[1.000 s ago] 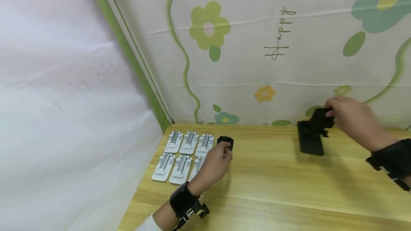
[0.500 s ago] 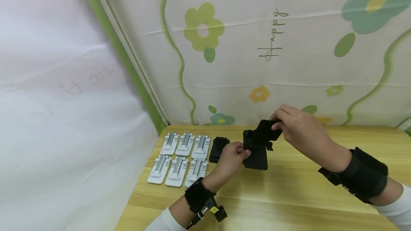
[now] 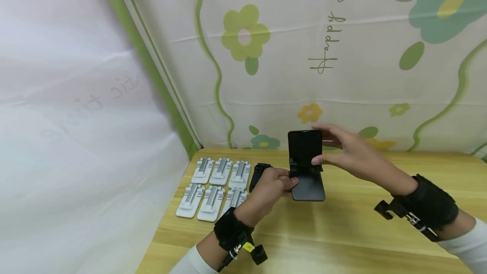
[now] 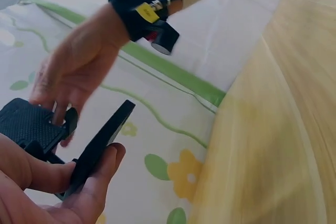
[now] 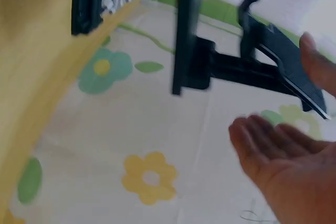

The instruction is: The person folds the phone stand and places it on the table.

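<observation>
A black folding phone stand [image 3: 309,188] is held just above the table in the head view, its upper plate raised from its flat base. My left hand [image 3: 271,186] pinches the base's left edge between thumb and fingers. Beside the raised plate, my right hand [image 3: 344,153] has its thumb near the plate's right edge and its fingers spread behind. In the right wrist view the right hand's fingers [image 5: 278,150] are extended and apart from the stand's arm [image 5: 244,71]. The left wrist view shows the left thumb and fingers on the base [image 4: 102,142].
Two rows of white folded phone stands [image 3: 211,200] lie at the table's left. Next to them, partly behind my left hand, lies a black folded stand [image 3: 258,173]. A flower-printed curtain [image 3: 243,75] hangs along the back edge of the wooden table [image 3: 361,227].
My left hand let go of the folded black stand and took the other stand's base. My right hand brought that stand leftward, then loosened its grip; the upper plate now faces forward, more upright.
</observation>
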The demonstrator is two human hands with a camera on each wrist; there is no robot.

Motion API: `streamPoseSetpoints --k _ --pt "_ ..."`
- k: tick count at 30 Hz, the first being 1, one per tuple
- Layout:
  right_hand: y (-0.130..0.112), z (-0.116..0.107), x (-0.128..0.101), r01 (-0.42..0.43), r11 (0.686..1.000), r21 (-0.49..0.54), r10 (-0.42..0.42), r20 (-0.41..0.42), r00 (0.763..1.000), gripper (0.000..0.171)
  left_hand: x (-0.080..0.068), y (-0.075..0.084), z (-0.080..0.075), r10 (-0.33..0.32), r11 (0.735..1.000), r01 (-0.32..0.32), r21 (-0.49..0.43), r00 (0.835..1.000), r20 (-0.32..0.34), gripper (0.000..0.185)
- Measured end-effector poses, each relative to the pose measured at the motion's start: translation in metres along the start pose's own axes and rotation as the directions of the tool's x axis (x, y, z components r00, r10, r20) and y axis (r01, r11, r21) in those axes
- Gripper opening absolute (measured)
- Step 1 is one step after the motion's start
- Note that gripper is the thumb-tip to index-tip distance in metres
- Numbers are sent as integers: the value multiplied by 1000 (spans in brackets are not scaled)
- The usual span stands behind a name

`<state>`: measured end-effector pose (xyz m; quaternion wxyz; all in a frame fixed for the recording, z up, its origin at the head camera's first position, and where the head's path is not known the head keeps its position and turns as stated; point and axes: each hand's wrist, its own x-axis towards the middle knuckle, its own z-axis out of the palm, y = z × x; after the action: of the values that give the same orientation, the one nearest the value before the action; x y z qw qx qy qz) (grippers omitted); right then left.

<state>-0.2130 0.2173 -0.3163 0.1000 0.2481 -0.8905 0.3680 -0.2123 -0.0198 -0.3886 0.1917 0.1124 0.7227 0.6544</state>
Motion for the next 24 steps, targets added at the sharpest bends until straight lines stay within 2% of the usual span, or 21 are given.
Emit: streamPoseSetpoints --k 2,6,11,17,24 --pt "1 3 -1 -23 1000 10 22 29 999 57 -1 2 0 -3 1000 4 -15 1000 23 28" --pt "2 8 -4 31 998 -47 -32 -23 999 39 -2 6 1 -3 1000 3 -6 1000 24 28" --pt "1 13 -4 90 994 -56 -95 -78 992 50 -3 10 -1 -7 1000 8 22 1000 -22 26" --pt "7 23 -2 166 973 -157 -194 -180 964 44 -5 10 1 -17 999 16 35 1000 14 22" --pt "10 22 2 193 958 -213 -233 -178 956 45 -4 7 2 -35 999 35 27 999 -2 23"
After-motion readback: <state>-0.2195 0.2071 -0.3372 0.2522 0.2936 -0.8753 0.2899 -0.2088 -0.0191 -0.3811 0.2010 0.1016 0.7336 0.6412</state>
